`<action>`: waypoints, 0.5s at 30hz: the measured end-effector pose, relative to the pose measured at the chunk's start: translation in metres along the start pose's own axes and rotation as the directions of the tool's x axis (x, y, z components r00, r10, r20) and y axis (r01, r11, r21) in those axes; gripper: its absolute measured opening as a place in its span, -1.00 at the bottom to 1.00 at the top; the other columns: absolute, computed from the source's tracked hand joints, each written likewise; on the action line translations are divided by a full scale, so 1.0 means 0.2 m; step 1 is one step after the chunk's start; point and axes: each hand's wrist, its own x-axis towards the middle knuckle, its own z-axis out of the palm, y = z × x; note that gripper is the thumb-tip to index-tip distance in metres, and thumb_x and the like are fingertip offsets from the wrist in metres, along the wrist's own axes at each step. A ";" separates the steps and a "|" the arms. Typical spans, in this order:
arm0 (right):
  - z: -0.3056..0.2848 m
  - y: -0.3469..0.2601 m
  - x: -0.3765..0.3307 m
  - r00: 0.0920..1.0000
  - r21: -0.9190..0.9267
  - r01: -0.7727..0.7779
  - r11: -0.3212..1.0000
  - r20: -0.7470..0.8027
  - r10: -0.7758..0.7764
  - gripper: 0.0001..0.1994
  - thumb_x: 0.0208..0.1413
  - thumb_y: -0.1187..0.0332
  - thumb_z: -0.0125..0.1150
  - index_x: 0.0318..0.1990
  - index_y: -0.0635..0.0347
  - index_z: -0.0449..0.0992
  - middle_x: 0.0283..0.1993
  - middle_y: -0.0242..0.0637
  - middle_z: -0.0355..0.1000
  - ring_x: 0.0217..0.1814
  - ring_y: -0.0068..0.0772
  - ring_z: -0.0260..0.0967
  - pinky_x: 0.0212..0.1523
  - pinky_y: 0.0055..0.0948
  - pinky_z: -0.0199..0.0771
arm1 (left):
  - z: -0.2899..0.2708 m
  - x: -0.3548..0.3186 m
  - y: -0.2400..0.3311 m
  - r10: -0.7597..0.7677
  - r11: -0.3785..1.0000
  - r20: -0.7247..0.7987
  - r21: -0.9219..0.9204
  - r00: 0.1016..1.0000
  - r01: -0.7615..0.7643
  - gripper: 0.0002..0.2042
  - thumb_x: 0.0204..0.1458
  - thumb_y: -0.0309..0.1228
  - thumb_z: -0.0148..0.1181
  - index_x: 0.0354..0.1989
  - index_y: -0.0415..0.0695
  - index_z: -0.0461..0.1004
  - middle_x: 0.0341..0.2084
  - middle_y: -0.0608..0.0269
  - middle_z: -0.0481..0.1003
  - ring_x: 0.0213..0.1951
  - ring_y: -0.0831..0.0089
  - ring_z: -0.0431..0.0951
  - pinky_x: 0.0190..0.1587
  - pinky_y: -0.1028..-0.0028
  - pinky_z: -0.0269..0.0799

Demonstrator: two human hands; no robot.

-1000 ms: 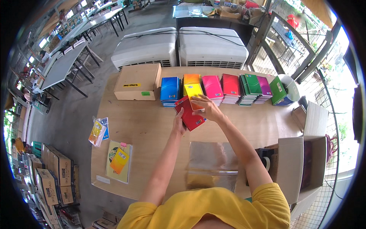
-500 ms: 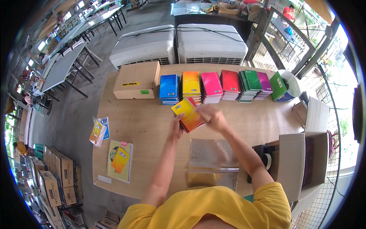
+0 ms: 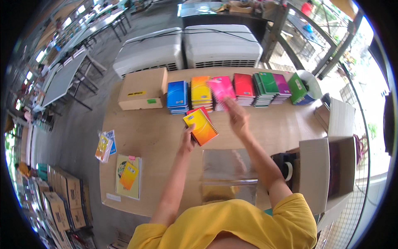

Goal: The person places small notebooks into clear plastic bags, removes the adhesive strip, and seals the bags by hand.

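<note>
My left hand [image 3: 189,139] grips a yellow-orange spiral notebook [image 3: 201,128], its thumb across the cover. The edge of a red notebook [image 3: 203,111] shows from beneath it. My right hand [image 3: 238,118] is closed on the lower edge of a pink notebook [image 3: 216,89], smeared by motion, in front of the pink stack [image 3: 227,81]. In the same row stand stacks of blue [image 3: 177,94], yellow [image 3: 201,89], red [image 3: 243,85], green [image 3: 268,83] and purple notebooks [image 3: 282,85].
Clear plastic sleeves [image 3: 228,166] lie before me on the table. A closed cardboard box [image 3: 143,89] stands far left, an open carton [image 3: 315,174] at right beside a tape dispenser [image 3: 286,166]. Wrapped notebooks [image 3: 104,146] and a yellow notebook on a booklet [image 3: 128,176] lie left.
My right hand has moved away from the held notebooks, up to the pink stack, and now has a pink notebook. My left hand keeps its hold. The whole view has shifted slightly.
</note>
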 end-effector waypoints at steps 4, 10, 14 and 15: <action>-0.08 -0.22 -0.25 0.856 -0.080 0.304 0.949 0.460 -0.236 -0.61 0.00 0.43 0.34 0.06 0.10 0.57 0.20 -0.17 0.47 0.31 -0.14 0.36 0.28 -0.08 0.33 | 0.20 -0.12 0.00 -0.048 0.960 0.193 -0.262 0.980 0.099 -0.48 0.23 -0.15 0.10 0.26 -0.19 0.25 0.10 0.10 0.46 0.10 0.21 0.51 0.14 0.19 0.47; -0.36 0.47 -0.10 0.961 -0.252 -0.229 0.940 -0.213 0.177 -0.66 -0.06 0.40 0.44 -0.07 0.18 0.59 -0.05 -0.13 0.55 0.06 -0.08 0.47 0.17 -0.20 0.40 | 0.18 -0.11 -0.12 -0.246 0.969 -0.020 0.011 0.969 0.247 -0.51 0.15 -0.21 0.21 0.18 -0.20 0.32 0.00 0.11 0.52 -0.01 0.27 0.57 0.06 0.20 0.54; -0.56 0.80 0.16 0.970 -0.728 -0.244 0.641 -0.181 0.163 -0.48 -0.17 0.22 0.54 -0.04 0.24 0.53 0.06 -0.01 0.44 0.10 0.05 0.40 0.17 -0.11 0.38 | 0.20 -0.05 -0.14 -0.307 0.952 0.029 -0.006 0.951 0.307 -0.52 0.10 -0.22 0.26 0.14 -0.17 0.36 -0.07 0.15 0.55 -0.07 0.32 0.60 -0.01 0.24 0.57; -0.55 0.82 0.21 0.944 -0.717 -0.321 0.618 -0.190 0.270 -0.45 -0.18 0.18 0.56 -0.04 0.25 0.52 0.07 0.01 0.43 0.10 0.05 0.39 0.16 -0.10 0.40 | 0.20 -0.03 -0.14 -0.302 0.953 0.019 0.005 0.953 0.302 -0.53 0.10 -0.22 0.26 0.14 -0.16 0.37 -0.07 0.15 0.55 -0.08 0.32 0.60 -0.02 0.25 0.57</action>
